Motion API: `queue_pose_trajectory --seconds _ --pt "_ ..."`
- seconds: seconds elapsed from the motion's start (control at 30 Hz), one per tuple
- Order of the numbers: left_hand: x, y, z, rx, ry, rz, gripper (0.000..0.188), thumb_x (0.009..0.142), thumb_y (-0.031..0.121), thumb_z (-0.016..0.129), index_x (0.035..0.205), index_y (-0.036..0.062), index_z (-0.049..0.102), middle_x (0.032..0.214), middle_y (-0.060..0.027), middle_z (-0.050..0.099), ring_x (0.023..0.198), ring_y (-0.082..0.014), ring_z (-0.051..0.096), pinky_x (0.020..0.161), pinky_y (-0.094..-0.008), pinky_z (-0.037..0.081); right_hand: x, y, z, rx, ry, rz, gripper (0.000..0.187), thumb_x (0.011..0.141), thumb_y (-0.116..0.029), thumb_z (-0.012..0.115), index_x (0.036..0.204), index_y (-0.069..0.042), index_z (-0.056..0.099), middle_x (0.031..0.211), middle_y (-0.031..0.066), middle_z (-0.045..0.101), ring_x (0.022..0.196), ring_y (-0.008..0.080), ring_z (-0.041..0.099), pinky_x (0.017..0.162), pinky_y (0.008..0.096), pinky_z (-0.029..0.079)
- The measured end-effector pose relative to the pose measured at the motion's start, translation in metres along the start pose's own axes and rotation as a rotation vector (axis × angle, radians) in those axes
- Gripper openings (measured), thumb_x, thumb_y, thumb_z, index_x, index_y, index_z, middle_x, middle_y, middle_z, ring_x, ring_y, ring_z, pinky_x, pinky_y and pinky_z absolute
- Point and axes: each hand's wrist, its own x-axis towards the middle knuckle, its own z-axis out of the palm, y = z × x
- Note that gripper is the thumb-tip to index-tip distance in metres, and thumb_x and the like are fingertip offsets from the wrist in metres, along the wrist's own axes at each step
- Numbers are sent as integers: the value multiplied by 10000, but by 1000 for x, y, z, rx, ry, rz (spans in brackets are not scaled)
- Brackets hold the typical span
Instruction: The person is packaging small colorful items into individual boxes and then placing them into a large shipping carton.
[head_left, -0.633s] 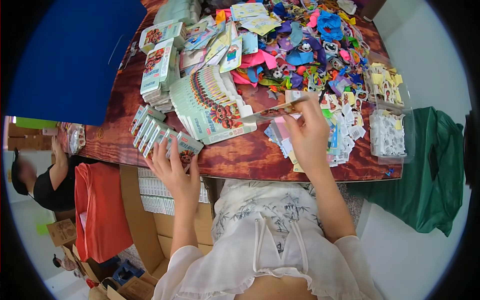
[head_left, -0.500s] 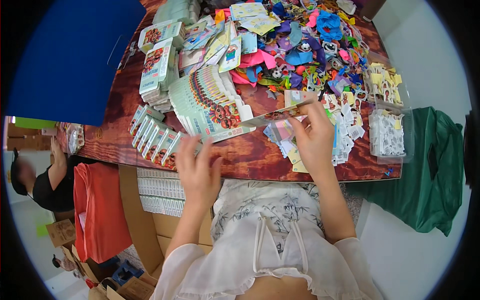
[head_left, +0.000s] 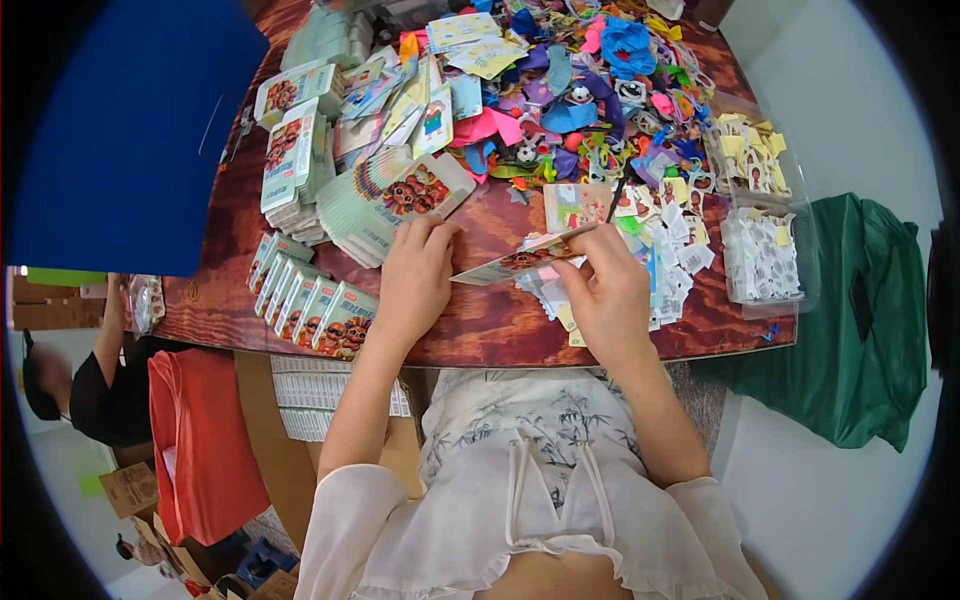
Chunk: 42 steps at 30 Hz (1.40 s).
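- Moved left hand from row of boxes to fanned boxes, leaving row untouched.
- Pinching flat box in right hand.
- Cannot tell state of left hand's grip.

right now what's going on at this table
The person's right-hand grip holds a thin printed carton tilted above the table. The left-hand grip is at the near edge of a fan of similar cartons; whether it touches them is unclear. Small boxes sit in a row to the left, and a colourful pile of small items lies on the far side.
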Motion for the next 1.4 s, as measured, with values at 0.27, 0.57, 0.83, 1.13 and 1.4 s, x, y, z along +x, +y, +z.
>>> queue_pose_trajectory --seconds 0.27,0.57,0.83,1.13,1.4 --pt "-13 35 -39 -722 -250 -470 448 929 162 660 1331 1 543 1296 -160 593 1188 -269 572 966 -357 459 -4 6 -19 -58 -110 24 148 805 15 696 942 -4 642 861 124 618 710 265 628 602 339 481" --pt "-20 69 -23 -1370 -960 -435 752 797 166 830 1430 17 453 1340 -83 561 1231 -148 510 1060 -342 402 -7 -18 -39 245 -545 -58 119 819 -72 722 869 -33 622 769 88 597 669 206 582 588 313 424" --pt "-45 74 21 -1527 -494 -594 456 843 150 781 1237 -11 617 1158 -74 681 1027 -164 652 917 -336 522 -20 9 -29 611 -180 75 123 873 -64 689 980 -2 685 968 60 595 871 191 602 757 299 469" --pt "-47 102 13 -1190 -107 -534 392 981 34 566 1357 -58 504 1239 -113 633 1058 -158 625 924 -295 501 -39 24 -26 521 -160 297 155 892 -25 660 1040 23 672 889 18 608 848 108 565 746 244 438" --pt "-48 88 -4 -882 -234 -294 529 889 -115 608 1395 4 504 1237 -121 617 1072 -158 634 886 -288 530 -38 21 -33 607 -196 300 267 896 -15 658 1160 1 618 1025 58 636 915 127 597 787 261 479"
